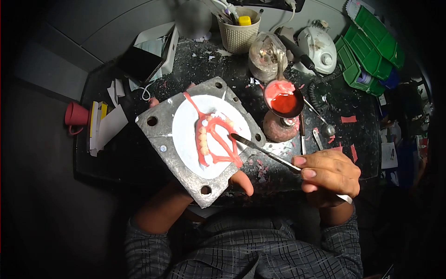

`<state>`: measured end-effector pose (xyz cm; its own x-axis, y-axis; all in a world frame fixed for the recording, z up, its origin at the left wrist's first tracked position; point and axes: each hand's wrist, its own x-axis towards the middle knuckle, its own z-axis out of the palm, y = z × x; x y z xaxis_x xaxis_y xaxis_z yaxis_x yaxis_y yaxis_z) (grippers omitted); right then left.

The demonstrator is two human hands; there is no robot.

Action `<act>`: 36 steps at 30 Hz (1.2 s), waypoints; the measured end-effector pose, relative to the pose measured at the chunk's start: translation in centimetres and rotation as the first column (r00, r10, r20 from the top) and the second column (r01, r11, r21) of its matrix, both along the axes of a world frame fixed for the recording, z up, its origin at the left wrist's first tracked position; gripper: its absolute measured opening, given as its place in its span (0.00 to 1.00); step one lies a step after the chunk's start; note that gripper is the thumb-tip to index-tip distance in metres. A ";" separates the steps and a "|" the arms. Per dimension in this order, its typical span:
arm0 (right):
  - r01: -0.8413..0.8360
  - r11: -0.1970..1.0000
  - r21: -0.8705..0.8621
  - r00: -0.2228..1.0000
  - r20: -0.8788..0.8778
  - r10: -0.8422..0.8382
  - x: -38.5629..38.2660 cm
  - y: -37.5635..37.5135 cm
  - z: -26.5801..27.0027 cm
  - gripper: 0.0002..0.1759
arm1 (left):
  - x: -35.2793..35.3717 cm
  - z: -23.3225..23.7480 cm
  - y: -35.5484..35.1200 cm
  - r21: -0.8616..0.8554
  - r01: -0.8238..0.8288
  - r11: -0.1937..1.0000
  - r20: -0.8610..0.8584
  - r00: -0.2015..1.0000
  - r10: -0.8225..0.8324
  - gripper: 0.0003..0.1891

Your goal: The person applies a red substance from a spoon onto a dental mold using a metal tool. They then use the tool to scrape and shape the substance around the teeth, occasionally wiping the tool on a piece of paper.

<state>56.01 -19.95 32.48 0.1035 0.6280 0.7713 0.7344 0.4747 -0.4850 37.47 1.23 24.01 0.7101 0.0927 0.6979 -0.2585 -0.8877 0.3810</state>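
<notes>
My left hand [242, 182] holds a grey metal dental flask half [160, 135] from below; its thumb shows at the lower right edge and fingertips at the upper left. White plaster [186, 109] fills the flask, and on it sits a denture [203, 142] with pale teeth and pink wax. A pink wax strip [193, 103] runs from it to the flask's upper rim. Pinched in the fingers of my right hand [332, 174] is a wax spatula [274, 157]. Its dark tip appears to touch the pink wax on the denture's right side.
Beyond the flask, a ladle [299, 109] of melted red wax rests above a round burner [281, 128]. Wax scraps [348, 119] and tools lie to the right. Farther back stand a pen basket [239, 35], a white device [317, 49] and green bins [371, 46]. A red mug [76, 116] is left.
</notes>
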 end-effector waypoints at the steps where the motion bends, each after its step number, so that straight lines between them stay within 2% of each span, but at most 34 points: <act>1: -0.016 1.000 -0.001 1.000 0.009 0.016 0.0 0.1 -0.1 0.10 | 0.2 -1.0 0.4 -0.148 0.258 0.955 0.074 0.966 -0.249 0.80; 2: -0.016 1.000 -0.001 1.000 0.009 0.016 0.0 0.0 -0.1 0.10 | 0.2 -1.6 0.4 -0.148 0.258 0.955 0.075 0.966 -0.249 0.80; 4: -0.017 1.000 0.000 1.000 -0.008 0.017 0.0 -0.1 0.0 0.10 | 0.6 -2.2 -0.5 -0.051 0.041 0.998 0.072 0.997 -0.037 0.81; 7: -0.011 1.000 0.000 1.000 -0.013 0.011 0.2 -0.3 0.2 0.11 | 1.0 -2.8 -1.5 0.088 -0.289 0.953 0.106 0.954 0.280 0.83; 8: -0.010 1.000 -0.001 1.000 -0.013 0.010 0.1 -0.2 0.1 0.11 | 1.1 -2.9 -1.2 0.086 -0.288 0.954 0.105 0.955 0.279 0.83; 10: -0.022 1.000 0.005 1.000 0.006 0.022 0.0 0.0 -0.2 0.11 | 1.1 -3.0 -0.4 0.238 -0.285 0.929 0.183 0.952 0.245 0.83; 11: -0.022 1.000 0.005 1.000 0.006 0.022 0.0 0.0 -0.2 0.11 | 0.7 -2.8 -0.3 0.238 -0.284 0.929 0.183 0.952 0.245 0.83; 13: -0.010 1.000 0.005 1.000 0.002 0.010 0.0 -0.1 0.0 0.11 | -0.5 -2.2 -0.6 -0.003 0.025 1.000 -0.093 0.995 -0.025 0.84; 14: -0.013 1.000 0.005 1.000 0.003 0.013 0.1 -0.1 0.1 0.11 | -0.5 -2.8 -1.0 -0.002 0.022 1.000 -0.092 0.996 -0.022 0.84; 16: 0.010 1.000 0.002 1.000 -0.015 -0.010 0.0 -0.3 0.2 0.11 | 0.3 -4.6 -2.0 -0.028 -0.170 0.985 -0.007 0.985 0.170 0.84; 19: 0.002 1.000 -0.005 1.000 0.000 -0.002 -0.1 0.1 0.0 0.11 | 1.1 -4.9 -2.5 -0.010 -0.217 0.976 0.064 0.974 0.217 0.85; 23: 0.004 1.000 -0.020 1.000 -0.009 -0.004 0.0 -0.2 0.1 0.11 | 0.5 -1.1 -3.1 -0.065 -0.192 0.979 -0.031 0.981 0.190 0.86; 26: -0.027 1.000 0.001 0.997 -0.073 0.027 0.2 -0.3 0.0 0.11 | 0.4 -1.0 -2.6 -0.116 -0.141 0.983 -0.059 0.989 0.134 0.86; 31: -0.054 0.998 -0.030 0.998 0.034 0.055 0.1 0.1 0.0 0.13 | 0.3 -1.6 -2.3 -0.090 -0.108 0.990 -0.031 0.994 0.106 0.86; 36: -0.082 0.997 0.000 0.996 0.019 0.082 0.3 0.1 -0.2 0.14 | 0.4 -1.8 -2.2 -0.076 -0.096 0.992 -0.009 0.995 0.095 0.86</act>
<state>56.28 -19.82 32.25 0.0372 0.6335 0.7729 0.7022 0.5337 -0.4712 37.83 -0.98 22.20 0.6989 0.2135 0.6826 -0.1718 -0.8764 0.4500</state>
